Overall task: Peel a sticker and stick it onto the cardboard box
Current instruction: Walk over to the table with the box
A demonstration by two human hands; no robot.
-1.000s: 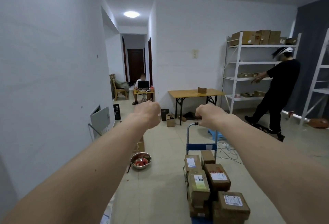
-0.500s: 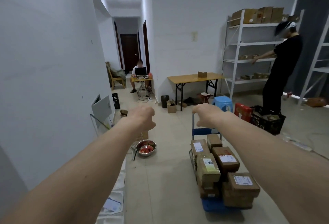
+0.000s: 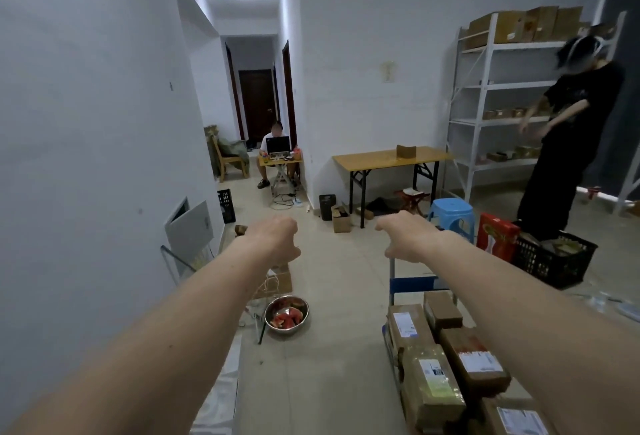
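Note:
Both my bare arms stretch straight forward at chest height. My left hand (image 3: pixel 277 237) droops at the wrist with its fingers curled in, holding nothing. My right hand (image 3: pixel 403 237) hangs with thumb out and fingers pointing down, also empty, in front of the upright handle of a blue cart (image 3: pixel 412 284). Several brown cardboard boxes (image 3: pixel 433 379) are stacked on that cart at the lower right, below my right forearm. Most carry a white printed label (image 3: pixel 403 324). No loose sticker or sticker sheet is visible.
A steel bowl (image 3: pixel 286 315) with red fruit slices sits on the floor between my arms. A blue stool (image 3: pixel 450 213), red box (image 3: pixel 497 235) and black crate (image 3: pixel 550 258) stand right, beside a person in black (image 3: pixel 568 144) at white shelves (image 3: pixel 485 123). A yellow table (image 3: pixel 391 159) stands behind.
The view has dipped and shifted, bringing the stool and crate into sight. Both hands have loosened from tight fists. The person in black has turned and shifted beside the shelves.

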